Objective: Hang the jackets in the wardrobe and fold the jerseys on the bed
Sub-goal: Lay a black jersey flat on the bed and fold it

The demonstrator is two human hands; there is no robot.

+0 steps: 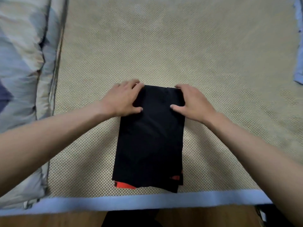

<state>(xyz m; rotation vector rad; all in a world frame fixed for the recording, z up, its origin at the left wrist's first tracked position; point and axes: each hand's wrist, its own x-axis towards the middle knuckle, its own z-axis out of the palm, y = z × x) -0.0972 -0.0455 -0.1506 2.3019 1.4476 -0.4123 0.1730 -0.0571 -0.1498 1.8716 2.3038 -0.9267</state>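
A black jersey (150,141) with red-orange trim at its near end lies folded into a long narrow strip on the woven beige bed mat (164,46). My left hand (124,99) holds the strip's far left corner, thumb on top and fingers curled round the edge. At the far right corner my right hand (191,102) grips the same way, thumb on the cloth. The two hands sit level with each other, with the jersey's far end between them.
A rumpled quilt in pale blue and cream (21,79) is bunched along the mat's left side. Light blue cloth (299,54) shows at the right edge. The mat's light blue border (147,202) marks the near edge, with wooden floor below it.
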